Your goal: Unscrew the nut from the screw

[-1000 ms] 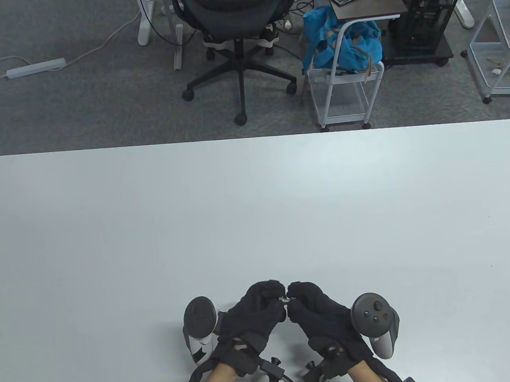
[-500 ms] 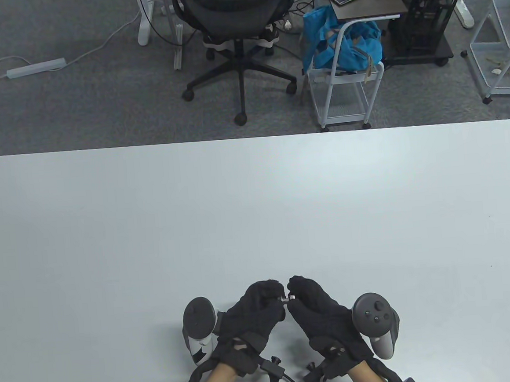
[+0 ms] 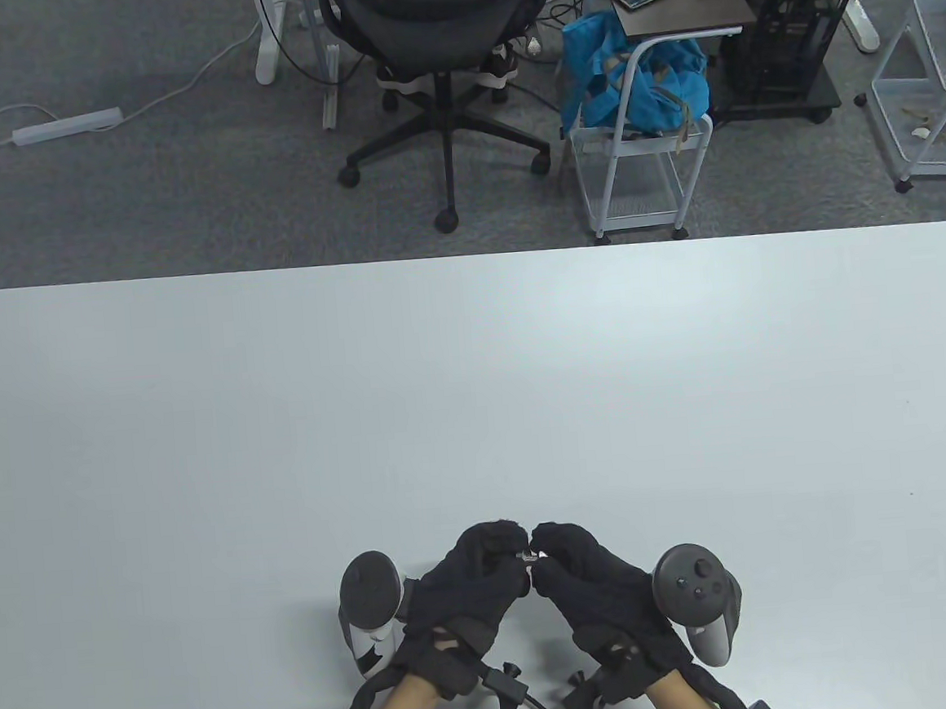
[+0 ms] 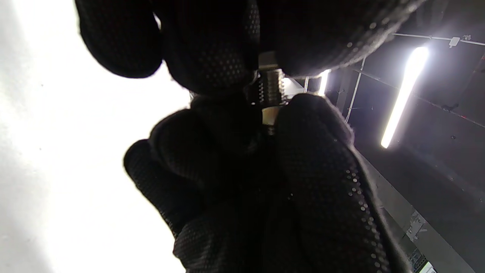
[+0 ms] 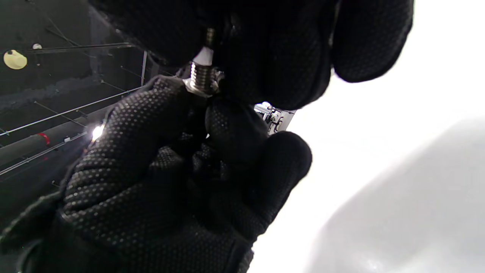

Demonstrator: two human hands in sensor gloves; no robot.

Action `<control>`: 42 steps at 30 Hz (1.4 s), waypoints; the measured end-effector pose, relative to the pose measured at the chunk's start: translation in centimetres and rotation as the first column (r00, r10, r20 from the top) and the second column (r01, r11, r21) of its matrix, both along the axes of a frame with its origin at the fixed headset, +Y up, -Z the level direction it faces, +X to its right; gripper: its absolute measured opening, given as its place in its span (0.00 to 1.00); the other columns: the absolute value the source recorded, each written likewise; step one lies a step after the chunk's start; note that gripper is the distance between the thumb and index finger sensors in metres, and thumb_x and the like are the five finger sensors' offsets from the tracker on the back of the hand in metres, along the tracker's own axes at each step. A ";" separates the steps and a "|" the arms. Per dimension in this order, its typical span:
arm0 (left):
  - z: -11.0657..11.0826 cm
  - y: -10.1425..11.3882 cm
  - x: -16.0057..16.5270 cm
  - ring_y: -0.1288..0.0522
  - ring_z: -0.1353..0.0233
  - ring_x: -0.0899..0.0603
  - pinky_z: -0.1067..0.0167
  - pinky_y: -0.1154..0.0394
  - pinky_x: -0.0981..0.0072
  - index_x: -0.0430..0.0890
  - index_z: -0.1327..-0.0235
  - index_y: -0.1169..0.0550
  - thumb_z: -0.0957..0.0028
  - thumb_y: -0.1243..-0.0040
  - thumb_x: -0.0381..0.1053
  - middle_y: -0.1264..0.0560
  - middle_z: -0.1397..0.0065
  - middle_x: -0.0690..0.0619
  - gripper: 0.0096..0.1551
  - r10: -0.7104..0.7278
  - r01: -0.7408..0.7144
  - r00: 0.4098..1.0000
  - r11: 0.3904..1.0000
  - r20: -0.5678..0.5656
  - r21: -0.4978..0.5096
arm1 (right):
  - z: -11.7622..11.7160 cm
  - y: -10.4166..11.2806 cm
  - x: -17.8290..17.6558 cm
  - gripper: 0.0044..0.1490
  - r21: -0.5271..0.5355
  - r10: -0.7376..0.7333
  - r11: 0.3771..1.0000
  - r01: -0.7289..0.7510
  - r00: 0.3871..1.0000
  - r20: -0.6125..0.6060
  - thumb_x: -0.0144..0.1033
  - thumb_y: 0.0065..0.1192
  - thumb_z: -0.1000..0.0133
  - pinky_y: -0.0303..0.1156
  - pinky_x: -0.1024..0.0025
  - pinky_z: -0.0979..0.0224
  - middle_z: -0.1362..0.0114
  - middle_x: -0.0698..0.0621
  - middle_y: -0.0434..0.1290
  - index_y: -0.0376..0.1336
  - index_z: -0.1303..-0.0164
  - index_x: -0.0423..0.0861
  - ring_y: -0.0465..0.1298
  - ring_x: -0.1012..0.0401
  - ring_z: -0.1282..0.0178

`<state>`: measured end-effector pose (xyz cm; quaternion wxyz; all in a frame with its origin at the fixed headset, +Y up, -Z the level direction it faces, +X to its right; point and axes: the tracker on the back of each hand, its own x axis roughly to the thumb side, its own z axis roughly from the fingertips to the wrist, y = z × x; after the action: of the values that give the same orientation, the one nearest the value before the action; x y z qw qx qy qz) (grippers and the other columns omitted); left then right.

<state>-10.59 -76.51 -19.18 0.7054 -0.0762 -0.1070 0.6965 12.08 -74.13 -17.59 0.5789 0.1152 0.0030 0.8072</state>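
Right hand [image 3: 593,586] dipped slightly, fingers pinching nut [image 4: 271,115], left hand [image 3: 475,583] grip curled round screw [image 4: 269,85]

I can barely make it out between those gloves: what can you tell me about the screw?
The screw is small, silvery metal with a bare threaded shank showing. It is held off the table between both hands, the left hand pinching one end and the right hand the other. Which end has the nut cannot be told.
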 end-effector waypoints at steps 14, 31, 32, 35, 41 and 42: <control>0.0 0.0 0.0 0.17 0.52 0.45 0.43 0.22 0.40 0.52 0.37 0.23 0.49 0.32 0.52 0.21 0.37 0.42 0.26 0.000 0.000 1.000 1.000 -0.003 -0.004 | 0.0 -0.6 0.1 0.41 -0.074 -0.026 0.997 0.026 1.000 -0.007 0.53 0.56 0.39 0.69 0.36 0.36 0.34 0.38 0.73 0.58 0.23 0.38 0.76 0.41 0.41; 0.0 -0.1 0.0 0.17 0.52 0.45 0.43 0.22 0.40 0.52 0.37 0.23 0.49 0.32 0.52 0.21 0.37 0.42 0.26 -0.004 0.004 1.000 1.000 -0.001 -0.006 | 0.0 -0.1 0.1 0.33 -0.025 -0.014 1.000 0.014 0.999 0.029 0.45 0.60 0.40 0.74 0.41 0.38 0.43 0.45 0.78 0.63 0.30 0.39 0.80 0.48 0.49; 0.0 -0.1 0.0 0.17 0.52 0.45 0.43 0.22 0.40 0.52 0.37 0.23 0.49 0.32 0.52 0.21 0.37 0.42 0.26 -0.004 0.004 1.000 1.000 -0.002 -0.006 | 0.0 -0.1 0.1 0.33 -0.023 -0.015 1.000 0.016 0.999 0.029 0.45 0.60 0.40 0.74 0.41 0.38 0.43 0.45 0.78 0.63 0.30 0.39 0.80 0.48 0.48; 0.0 -0.1 0.0 0.17 0.52 0.45 0.43 0.22 0.40 0.52 0.37 0.23 0.49 0.32 0.52 0.21 0.37 0.42 0.26 -0.005 0.005 1.000 1.000 -0.002 -0.008 | 0.0 -0.1 0.1 0.32 -0.018 -0.013 1.000 0.014 1.000 0.027 0.44 0.61 0.40 0.73 0.41 0.37 0.41 0.44 0.77 0.63 0.29 0.40 0.79 0.47 0.47; 0.0 -0.1 -0.1 0.17 0.52 0.45 0.43 0.22 0.40 0.52 0.37 0.23 0.49 0.32 0.52 0.21 0.37 0.41 0.26 0.009 -0.009 1.000 1.000 -0.016 -0.019 | 0.0 0.1 0.1 0.32 -0.015 -0.022 1.000 0.022 1.000 -0.007 0.39 0.63 0.41 0.68 0.37 0.31 0.28 0.41 0.68 0.61 0.25 0.47 0.72 0.43 0.34; 0.0 -0.1 -0.1 0.17 0.52 0.45 0.43 0.22 0.40 0.52 0.37 0.23 0.49 0.32 0.52 0.21 0.37 0.41 0.26 0.008 -0.008 1.000 1.000 -0.017 -0.018 | 0.0 0.1 0.1 0.34 -0.021 -0.032 0.999 0.031 0.999 -0.011 0.40 0.63 0.40 0.66 0.36 0.30 0.27 0.40 0.66 0.60 0.23 0.47 0.71 0.42 0.32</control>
<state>-10.65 -76.62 -19.15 0.7028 -0.0763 -0.0948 0.7009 12.15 -74.07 -17.59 0.5927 0.1135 0.0129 0.7973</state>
